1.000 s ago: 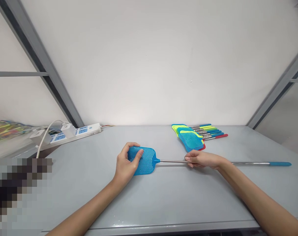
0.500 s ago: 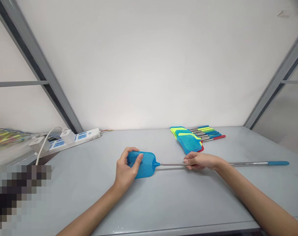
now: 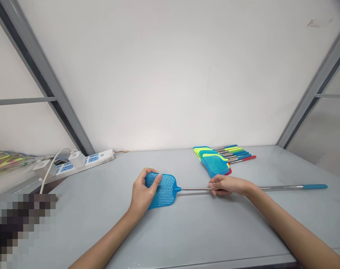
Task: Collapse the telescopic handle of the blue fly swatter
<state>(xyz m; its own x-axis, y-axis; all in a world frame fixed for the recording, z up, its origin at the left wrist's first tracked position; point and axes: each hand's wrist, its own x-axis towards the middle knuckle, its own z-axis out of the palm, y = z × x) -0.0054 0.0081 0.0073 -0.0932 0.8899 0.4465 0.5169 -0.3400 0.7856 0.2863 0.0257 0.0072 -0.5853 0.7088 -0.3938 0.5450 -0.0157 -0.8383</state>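
Observation:
A blue fly swatter (image 3: 166, 190) lies across the grey table (image 3: 187, 231), its telescopic metal shaft stretched far to the right and ending in a blue grip. My left hand (image 3: 143, 192) wraps around the left edge of the blue mesh head, thumb on top. Pinching the metal shaft a short way right of the head is my right hand (image 3: 226, 185). Behind my right hand sits a stack of collapsed swatters (image 3: 215, 160) in blue, yellow-green and red, their short handles pointing right.
A white power strip (image 3: 86, 160) with plugs and a white cable lies at the back left. Colourful packets (image 3: 7, 160) rest at the far left edge. Grey metal frame bars slope up on both sides against the white wall.
Both hands keep their hold on the blue swatter. The swatter has barely shifted; the camera has tilted slightly, so the scene sits a little lower.

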